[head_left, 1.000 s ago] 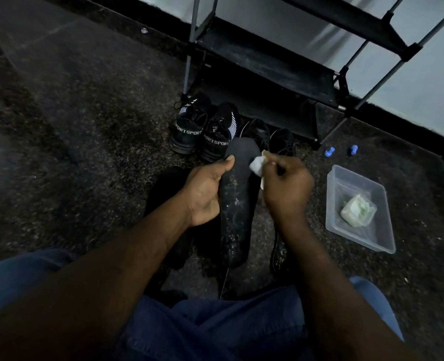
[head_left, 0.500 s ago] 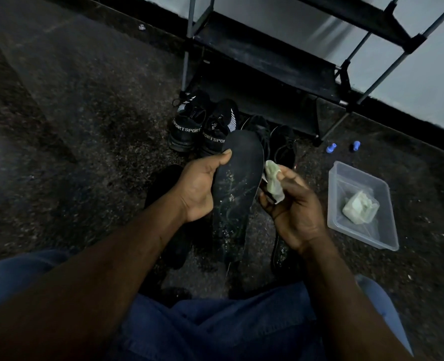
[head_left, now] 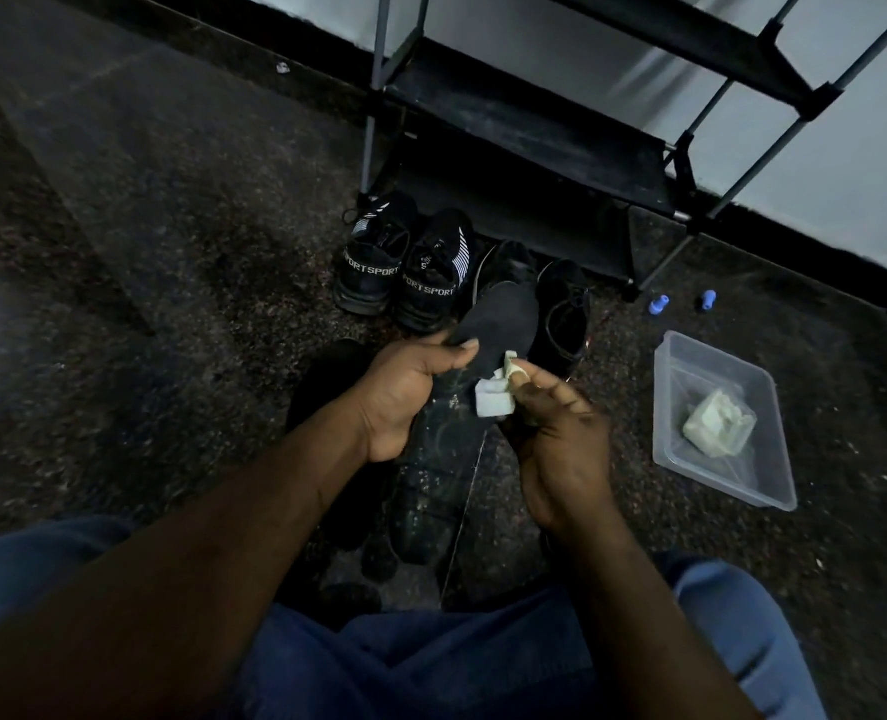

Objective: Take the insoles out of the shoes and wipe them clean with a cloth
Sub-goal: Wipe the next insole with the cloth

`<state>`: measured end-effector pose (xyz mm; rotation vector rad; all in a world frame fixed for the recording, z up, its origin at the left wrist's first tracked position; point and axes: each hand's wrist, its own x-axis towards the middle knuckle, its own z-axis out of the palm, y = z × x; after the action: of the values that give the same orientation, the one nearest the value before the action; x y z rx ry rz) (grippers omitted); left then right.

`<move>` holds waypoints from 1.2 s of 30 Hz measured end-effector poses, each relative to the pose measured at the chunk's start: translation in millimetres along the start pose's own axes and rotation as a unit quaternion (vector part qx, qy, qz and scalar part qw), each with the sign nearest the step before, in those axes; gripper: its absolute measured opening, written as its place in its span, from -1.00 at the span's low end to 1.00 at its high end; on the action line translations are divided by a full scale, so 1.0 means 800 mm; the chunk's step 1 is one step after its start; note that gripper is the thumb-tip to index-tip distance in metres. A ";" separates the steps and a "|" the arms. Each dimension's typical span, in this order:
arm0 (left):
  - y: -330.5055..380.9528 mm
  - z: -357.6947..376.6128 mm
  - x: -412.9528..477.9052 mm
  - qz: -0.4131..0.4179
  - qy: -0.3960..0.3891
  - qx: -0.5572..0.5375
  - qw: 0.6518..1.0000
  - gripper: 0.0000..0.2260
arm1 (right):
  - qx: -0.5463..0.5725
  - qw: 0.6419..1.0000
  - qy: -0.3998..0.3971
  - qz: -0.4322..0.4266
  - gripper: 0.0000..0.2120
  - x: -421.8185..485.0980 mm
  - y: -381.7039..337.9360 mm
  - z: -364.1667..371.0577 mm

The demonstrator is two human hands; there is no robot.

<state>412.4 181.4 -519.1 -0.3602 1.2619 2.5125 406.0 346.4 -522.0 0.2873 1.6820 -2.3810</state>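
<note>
Two hands work just beyond the person's lap, and both are busy. The left hand [head_left: 405,397] grips the black insole [head_left: 503,319] by its left edge, thumb across the face, and holds it up above the floor. The right hand [head_left: 560,449] pinches a small folded white cloth [head_left: 493,400] between thumb and fingertips. Half a second ago that cloth was off the insole's right side with the palm turned up; now it is pressed back on the surface, a little below the toe end. This reads as the start of a fresh wiping stroke, and pale specks on the lower part suggest the cleaning is not finished. Further right, a clear plastic tub [head_left: 658,407] sits on the floor with one pale crumpled wad [head_left: 716,423] inside, probably a spare cloth. Beyond the hands, a pair of sport shoes [head_left: 431,283] and a plain dark pair [head_left: 560,314] stand on the floor, in front of the shoe rack [head_left: 524,132].
</note>
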 end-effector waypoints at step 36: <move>0.003 -0.004 -0.005 0.010 -0.079 0.059 0.995 -0.25 | -0.581 0.650 0.001 -0.490 -0.75 0.024 0.003 0.023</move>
<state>415.4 176.5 -517.7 -0.1190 1.3486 2.4144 387.4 326.8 -523.2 -1.0624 3.4053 -0.9422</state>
